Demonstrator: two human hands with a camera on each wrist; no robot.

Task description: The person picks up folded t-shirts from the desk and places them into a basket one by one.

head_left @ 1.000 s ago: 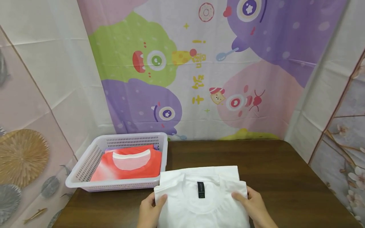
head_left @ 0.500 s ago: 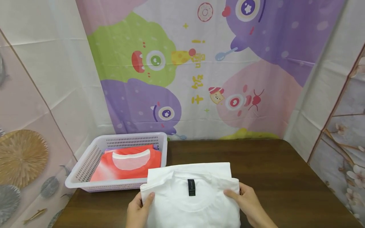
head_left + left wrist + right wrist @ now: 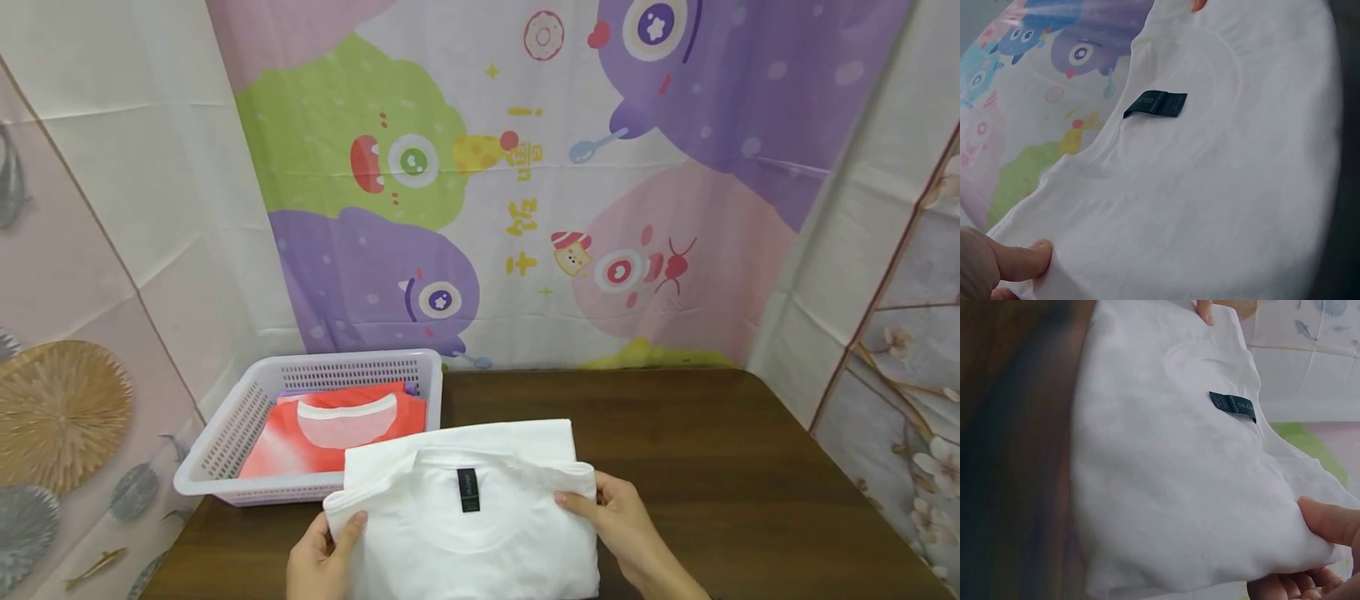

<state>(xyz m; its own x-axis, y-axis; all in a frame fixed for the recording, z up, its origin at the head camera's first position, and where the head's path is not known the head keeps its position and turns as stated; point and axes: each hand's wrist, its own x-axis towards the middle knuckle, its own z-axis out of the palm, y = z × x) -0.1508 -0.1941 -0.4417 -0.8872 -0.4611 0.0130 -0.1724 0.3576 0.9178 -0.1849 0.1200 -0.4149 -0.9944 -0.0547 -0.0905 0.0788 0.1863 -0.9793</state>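
Note:
A folded white T-shirt (image 3: 465, 517) with a black neck label (image 3: 468, 490) is held above the near part of the brown table (image 3: 712, 450). My left hand (image 3: 326, 550) pinches its left edge, thumb (image 3: 1019, 259) on top. My right hand (image 3: 622, 521) grips its right edge, thumb (image 3: 1329, 519) on top and fingers underneath. The same white T-shirt (image 3: 1210, 187) fills the left wrist view, and the white T-shirt (image 3: 1179, 487) also fills the right wrist view. The shirt's far left corner overlaps the front rim of a lilac basket (image 3: 225, 433) holding a folded red-and-white shirt (image 3: 337, 429).
The basket stands at the table's back left corner, against a curtain wall (image 3: 525, 167) with cartoon prints. Patterned panels close in the left and right sides. Bare brown tabletop lies to the right of the shirt.
Both hands have carried the folded white shirt leftward, toward the basket; its left corner now overlaps the basket's front rim. The grip of both hands is unchanged.

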